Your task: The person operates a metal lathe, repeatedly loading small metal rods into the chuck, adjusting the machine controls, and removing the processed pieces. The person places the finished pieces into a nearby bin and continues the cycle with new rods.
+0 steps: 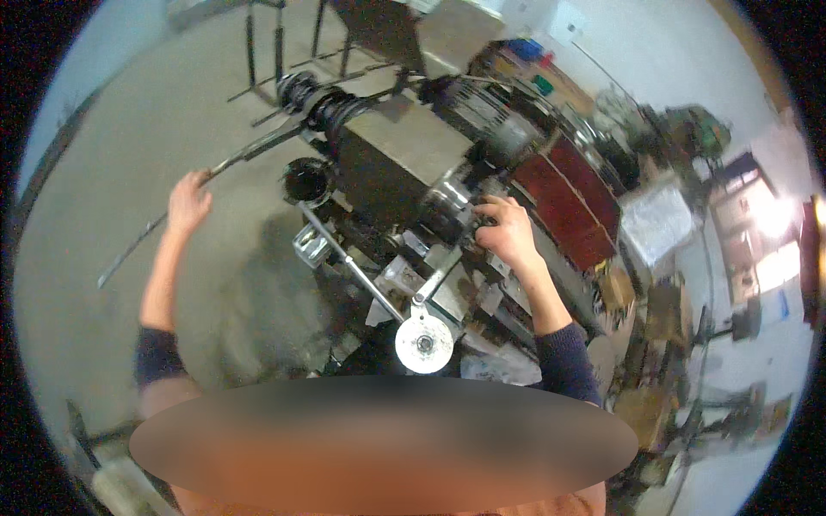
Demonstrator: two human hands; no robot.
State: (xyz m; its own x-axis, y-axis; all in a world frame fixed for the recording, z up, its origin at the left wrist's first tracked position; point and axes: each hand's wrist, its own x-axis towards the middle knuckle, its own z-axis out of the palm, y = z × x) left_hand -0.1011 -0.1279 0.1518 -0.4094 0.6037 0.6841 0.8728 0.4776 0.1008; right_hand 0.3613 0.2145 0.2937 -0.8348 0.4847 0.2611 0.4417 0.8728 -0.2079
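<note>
My left hand (189,204) is closed round a long, thin metal rod (235,160). One end of the rod slopes down past the hand over the floor; the other reaches the dark ringed end of a lathe-like machine (404,138). On the other side of the machine's box-shaped housing, my right hand (509,234) is at a shiny round chuck (449,205), its thumb and forefinger apart. Whether its fingertips touch the chuck is hard to make out. Closer to my body stand a pale round disc (423,342) and a long metal lever (353,265).
A dark round cup-like part (307,181) juts from the machine's left side. Beyond my right arm lie a dark red panel (568,202), a plastic-wrapped white block (658,222) and a cardboard box (616,289). Metal stand legs (279,56) rise from the floor at the back.
</note>
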